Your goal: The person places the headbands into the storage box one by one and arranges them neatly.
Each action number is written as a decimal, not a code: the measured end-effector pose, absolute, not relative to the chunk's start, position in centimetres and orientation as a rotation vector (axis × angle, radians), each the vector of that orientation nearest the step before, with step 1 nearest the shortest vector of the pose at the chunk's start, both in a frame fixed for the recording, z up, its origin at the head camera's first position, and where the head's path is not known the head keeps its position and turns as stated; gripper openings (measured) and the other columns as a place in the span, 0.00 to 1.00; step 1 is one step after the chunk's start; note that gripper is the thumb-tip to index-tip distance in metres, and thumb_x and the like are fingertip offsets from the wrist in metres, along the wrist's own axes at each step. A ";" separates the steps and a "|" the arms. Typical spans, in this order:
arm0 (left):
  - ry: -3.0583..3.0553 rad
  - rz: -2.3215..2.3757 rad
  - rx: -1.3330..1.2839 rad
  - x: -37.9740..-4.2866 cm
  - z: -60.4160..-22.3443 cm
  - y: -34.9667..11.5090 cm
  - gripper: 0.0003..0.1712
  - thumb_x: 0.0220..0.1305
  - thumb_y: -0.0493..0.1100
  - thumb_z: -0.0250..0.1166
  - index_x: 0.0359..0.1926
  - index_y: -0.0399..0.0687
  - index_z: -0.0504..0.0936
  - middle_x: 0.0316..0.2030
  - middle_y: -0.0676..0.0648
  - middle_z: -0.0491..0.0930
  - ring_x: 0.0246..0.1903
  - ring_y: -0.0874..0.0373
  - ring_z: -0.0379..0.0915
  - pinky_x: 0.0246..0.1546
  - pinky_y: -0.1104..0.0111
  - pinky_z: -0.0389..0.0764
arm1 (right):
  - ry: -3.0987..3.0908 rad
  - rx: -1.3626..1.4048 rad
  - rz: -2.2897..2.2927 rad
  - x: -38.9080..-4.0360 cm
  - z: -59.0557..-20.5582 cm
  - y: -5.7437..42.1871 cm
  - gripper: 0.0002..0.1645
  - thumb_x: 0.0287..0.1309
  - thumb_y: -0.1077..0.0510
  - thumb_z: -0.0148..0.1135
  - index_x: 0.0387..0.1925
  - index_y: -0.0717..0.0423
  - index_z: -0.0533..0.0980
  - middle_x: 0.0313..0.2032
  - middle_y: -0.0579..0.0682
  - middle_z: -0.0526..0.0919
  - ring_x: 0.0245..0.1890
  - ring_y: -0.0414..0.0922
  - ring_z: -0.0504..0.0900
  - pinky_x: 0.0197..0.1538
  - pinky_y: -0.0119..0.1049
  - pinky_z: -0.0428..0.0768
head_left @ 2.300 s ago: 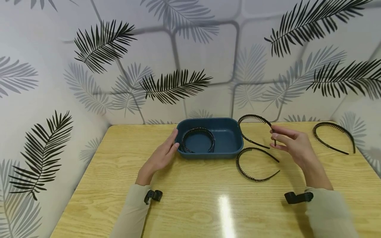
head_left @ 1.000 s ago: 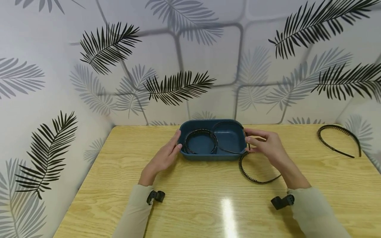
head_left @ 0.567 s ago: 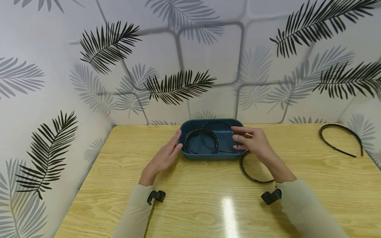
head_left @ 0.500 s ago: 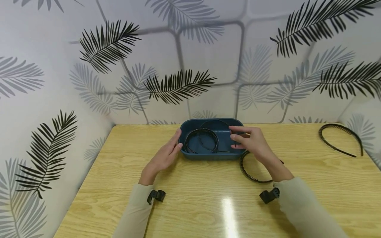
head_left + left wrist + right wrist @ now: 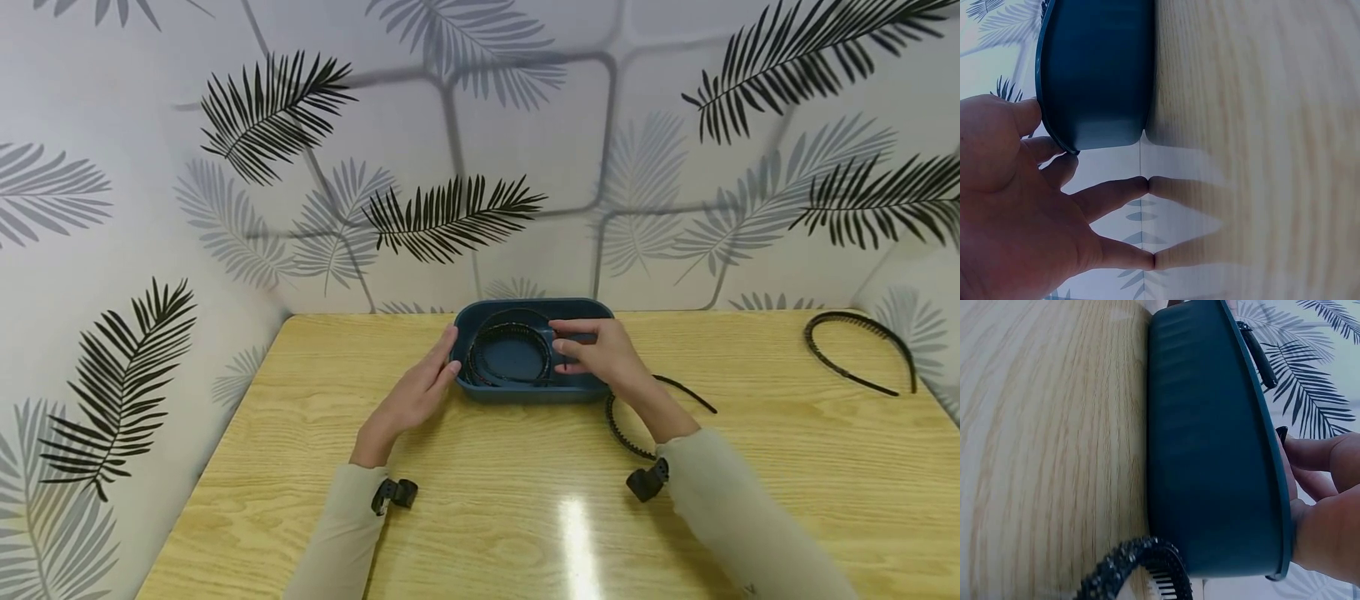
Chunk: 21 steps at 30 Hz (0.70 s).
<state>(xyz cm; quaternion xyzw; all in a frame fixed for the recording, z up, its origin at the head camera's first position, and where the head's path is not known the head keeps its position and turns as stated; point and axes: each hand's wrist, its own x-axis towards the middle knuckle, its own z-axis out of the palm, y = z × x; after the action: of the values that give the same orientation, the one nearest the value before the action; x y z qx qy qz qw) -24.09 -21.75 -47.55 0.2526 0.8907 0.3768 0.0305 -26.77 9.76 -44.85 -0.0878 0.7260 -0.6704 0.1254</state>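
Note:
A blue rectangular tub (image 5: 540, 395) stands against the wall at mid table, with black toothed headbands (image 5: 491, 329) lying inside its left half. My right hand (image 5: 600, 350) reaches over the tub's right half and pinches one end of another black headband (image 5: 517, 313), its loop overlapping those inside. In the right wrist view a black tip (image 5: 1282, 433) shows at the fingertips above the rim. With fingers spread, my left hand (image 5: 408, 400) rests against the tub's left end; in the left wrist view its thumb and nearer fingers touch the rim.
Another headband (image 5: 621, 433) lies in front of the tub's right corner, partly hidden by my right forearm. One more headband (image 5: 825, 367) lies far right on the wooden table (image 5: 480, 500). Leaf-patterned wall covering (image 5: 525, 150) rises directly behind the tub.
My right hand has carried the pinched headband leftward from the right of the tub to inside it, above the other headbands. My left hand stays at the tub's left end.

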 end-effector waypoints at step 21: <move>2.752 1.173 0.797 -24.1 -47.6 -21.7 0.35 0.85 0.44 0.44 0.81 0.34 0.41 0.80 0.35 0.40 0.80 0.45 0.37 0.76 0.48 0.49 | 2.156 -0.179 -1.858 -28.2 -45.8 8.1 0.24 0.70 0.69 0.61 0.66 0.68 0.75 0.66 0.66 0.74 0.61 0.61 0.79 0.43 0.41 0.88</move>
<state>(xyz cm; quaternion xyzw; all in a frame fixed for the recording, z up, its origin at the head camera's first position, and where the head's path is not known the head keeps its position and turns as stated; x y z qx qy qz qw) -24.11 -21.67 -47.61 0.2575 0.8887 0.3787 0.0228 -28.18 8.12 -45.79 -0.0621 0.7482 -0.6447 0.1443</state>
